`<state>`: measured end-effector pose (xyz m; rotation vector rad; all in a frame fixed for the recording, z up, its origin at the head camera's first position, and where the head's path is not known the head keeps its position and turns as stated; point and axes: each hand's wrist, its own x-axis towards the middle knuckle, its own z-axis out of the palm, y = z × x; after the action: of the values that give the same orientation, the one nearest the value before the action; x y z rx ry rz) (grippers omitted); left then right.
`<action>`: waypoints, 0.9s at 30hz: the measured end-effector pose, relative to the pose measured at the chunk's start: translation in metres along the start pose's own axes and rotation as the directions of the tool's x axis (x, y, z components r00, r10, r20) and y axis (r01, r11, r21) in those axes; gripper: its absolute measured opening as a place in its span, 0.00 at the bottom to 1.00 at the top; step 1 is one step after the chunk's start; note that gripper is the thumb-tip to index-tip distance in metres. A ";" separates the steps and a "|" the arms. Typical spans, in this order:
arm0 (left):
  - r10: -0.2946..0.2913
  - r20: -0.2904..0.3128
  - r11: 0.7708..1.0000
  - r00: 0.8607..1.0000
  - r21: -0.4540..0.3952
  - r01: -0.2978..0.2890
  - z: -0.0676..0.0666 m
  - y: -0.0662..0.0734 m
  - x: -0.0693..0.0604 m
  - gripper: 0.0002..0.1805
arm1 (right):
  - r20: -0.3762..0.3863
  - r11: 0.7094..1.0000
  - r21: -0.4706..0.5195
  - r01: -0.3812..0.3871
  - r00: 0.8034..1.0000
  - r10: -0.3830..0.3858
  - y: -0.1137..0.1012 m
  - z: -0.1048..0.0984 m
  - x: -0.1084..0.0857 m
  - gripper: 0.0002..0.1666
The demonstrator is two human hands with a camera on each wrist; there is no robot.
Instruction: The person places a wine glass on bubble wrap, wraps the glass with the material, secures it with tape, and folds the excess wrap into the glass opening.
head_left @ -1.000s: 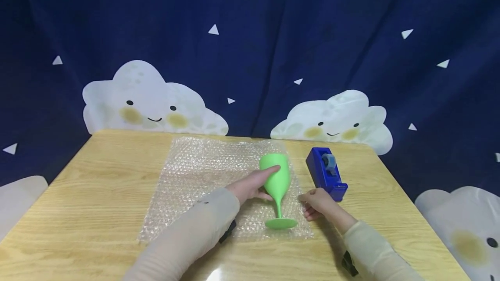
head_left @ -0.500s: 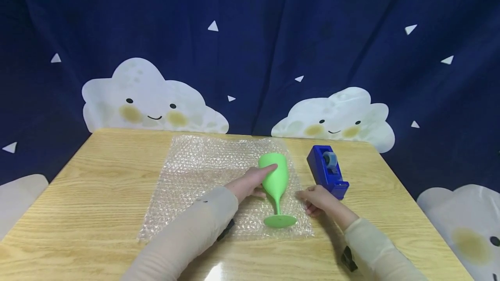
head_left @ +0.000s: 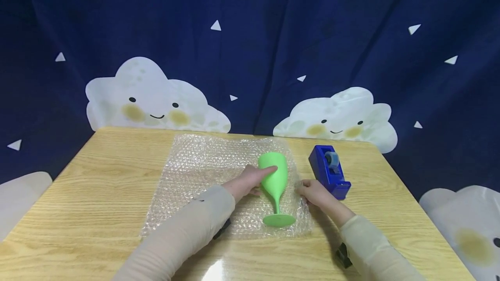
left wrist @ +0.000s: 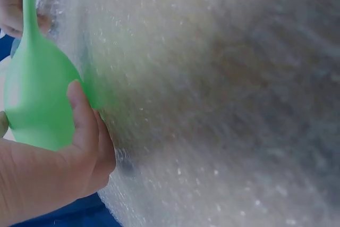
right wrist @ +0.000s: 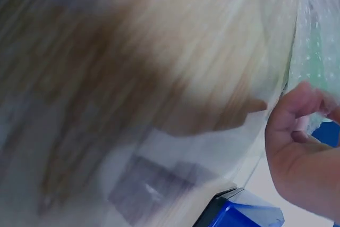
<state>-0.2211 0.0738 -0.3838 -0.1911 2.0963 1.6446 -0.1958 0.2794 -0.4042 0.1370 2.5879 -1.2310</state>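
Left hand (head_left: 247,180): clamping fingers round green goblet (head_left: 275,187)
Right hand (head_left: 314,192): pinching bubble wrap (head_left: 211,159) edge, fingers together
Tape dispenser (head_left: 325,176): showing whole only in head view

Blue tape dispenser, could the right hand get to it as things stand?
Probably yes: nothing visible blocks the right hand from the tape dispenser beside it. That hand seems to pinch the edge of the bubble wrap, so its grip would likely need freeing first.

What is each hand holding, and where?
The left hand holds the green stemmed goblet by its bowl; the right hand pinches the clear bubble-wrap sheet by its right edge.
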 end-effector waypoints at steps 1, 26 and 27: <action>-0.001 -0.006 1.000 1.000 0.003 0.001 0.000 0.000 0.000 0.49 | 0.003 1.000 0.002 0.010 1.000 -0.010 -0.001 0.000 0.000 0.12; 0.201 -0.018 0.978 0.979 0.065 -0.199 -0.011 -0.002 -0.002 0.36 | 0.098 0.977 0.088 0.193 0.974 -0.202 -0.053 0.015 -0.007 0.41; 0.196 -0.016 0.979 0.980 0.066 -0.195 -0.011 -0.001 -0.003 0.38 | 0.111 0.975 0.101 0.200 0.971 -0.210 -0.054 0.016 -0.007 0.42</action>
<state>-0.2213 0.0622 -0.3816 0.0188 2.2422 1.6884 -0.1964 0.2332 -0.3714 -0.1878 2.4923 -1.3799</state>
